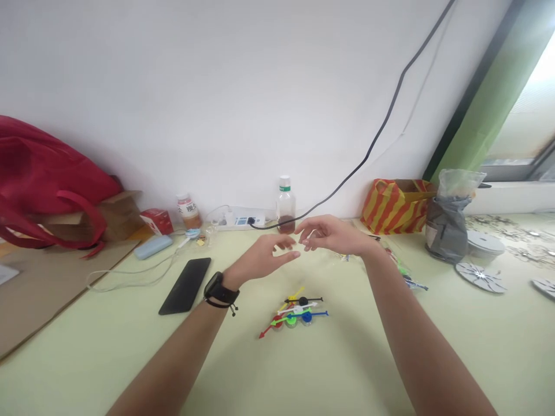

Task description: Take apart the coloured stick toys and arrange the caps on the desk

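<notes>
Both my hands are raised above the pale green table point(329, 370), fingertips almost meeting. My left hand point(263, 257), with a black watch and cord on its wrist, has its fingers loosely stretched and holds nothing. My right hand point(330, 234) is open too, fingers spread and slightly curled, empty. Below them on the table lies a small pile of coloured plastic arrow-shaped pieces point(296, 312) in red, green, blue, yellow, white and black, untouched.
A black phone point(185, 285) lies left of my left wrist, beside white cables. At the wall stand a power strip point(241, 219), a clear bottle point(286, 205) and a small jar point(188, 211). A red bag point(41, 179) lies far left, a striped bag point(396, 205) and grey wrapped bundle point(446, 222) right.
</notes>
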Tool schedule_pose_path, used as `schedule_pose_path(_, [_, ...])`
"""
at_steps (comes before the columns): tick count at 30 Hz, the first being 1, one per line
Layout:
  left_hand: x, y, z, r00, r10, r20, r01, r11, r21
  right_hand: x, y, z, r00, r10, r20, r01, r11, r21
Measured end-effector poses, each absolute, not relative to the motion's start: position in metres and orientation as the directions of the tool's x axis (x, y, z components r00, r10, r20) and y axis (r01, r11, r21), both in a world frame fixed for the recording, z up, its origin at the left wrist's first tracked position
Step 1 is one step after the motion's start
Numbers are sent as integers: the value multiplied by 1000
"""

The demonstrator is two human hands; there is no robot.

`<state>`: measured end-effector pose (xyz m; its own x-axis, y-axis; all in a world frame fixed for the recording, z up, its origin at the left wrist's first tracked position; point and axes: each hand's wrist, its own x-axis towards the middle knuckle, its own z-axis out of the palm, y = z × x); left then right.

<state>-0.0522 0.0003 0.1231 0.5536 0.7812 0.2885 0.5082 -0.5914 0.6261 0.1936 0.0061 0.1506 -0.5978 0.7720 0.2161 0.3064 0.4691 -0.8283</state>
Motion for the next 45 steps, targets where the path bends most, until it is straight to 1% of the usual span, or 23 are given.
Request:
schedule_pose_path(2, [-54,6,116,575,793,201,499,-535,682,193,10,147,-575,789,219,316,460,-830])
schedule_pose_path(5, [-65,14,114,569,814,120,468,-440,767,196,19,139,-480,842,246,344,439,-830])
schedule_pose_path(7, [-71,17,116,584,809,61,464,-395,793,197,23,136,-435,860,268,312,423,-851])
schedule_pose_path(9, [-73,16,119,619,785,24,464,-390,795,195,25,135,-410,866,287,266,414,-870])
schedule_pose_path(11, [-71,13,121,637,769,47,441,-414,796,190,25,134,-420,855,305,239,428,-871])
schedule_pose_path(13, [-68,11,120,626,773,102,399,-430,810,184,23,132,-461,830,314,227,453,-862])
schedule_pose_path(16, [-64,13,118,586,797,145,330,-399,855,178,23,128,-507,811,293,222,451,-864])
schedule_pose_path(19, [-69,21,115,458,862,218,293,-378,878,183,27,122,-515,829,216,227,376,-898])
schedule_pose_path(21, [-75,26,115,384,886,260,290,-383,877,190,30,121,-482,855,191,231,334,-914])
schedule_pose_path(24, [-82,26,117,436,871,226,302,-378,876,199,33,123,-413,884,221,216,330,-919])
schedule_pose_path(26, [-82,22,120,474,858,200,287,-365,886,200,31,127,-434,872,226,221,347,-912])
schedule_pose_path(30, [-75,17,122,438,861,257,263,-397,879,194,24,131,-527,828,189,274,377,-885])
schedule_pose_path(32, [-74,19,121,418,862,286,275,-420,865,191,23,131,-531,823,201,251,380,-890])
schedule_pose_path(35, [-76,22,120,387,874,293,296,-419,858,190,26,129,-470,842,265,171,382,-908])
schedule_pose_path(39, [-77,20,121,454,861,230,300,-391,870,188,27,130,-385,872,303,140,380,-914])
schedule_pose_path(41, [-74,15,123,488,844,223,288,-397,872,184,24,132,-413,860,298,158,390,-907])
schedule_pose_path(43, [-72,12,124,523,825,214,280,-403,871,178,21,132,-484,827,286,186,417,-890])
schedule_pose_path(45, [-70,12,124,569,804,174,288,-394,873,172,20,131,-530,796,292,219,461,-860])
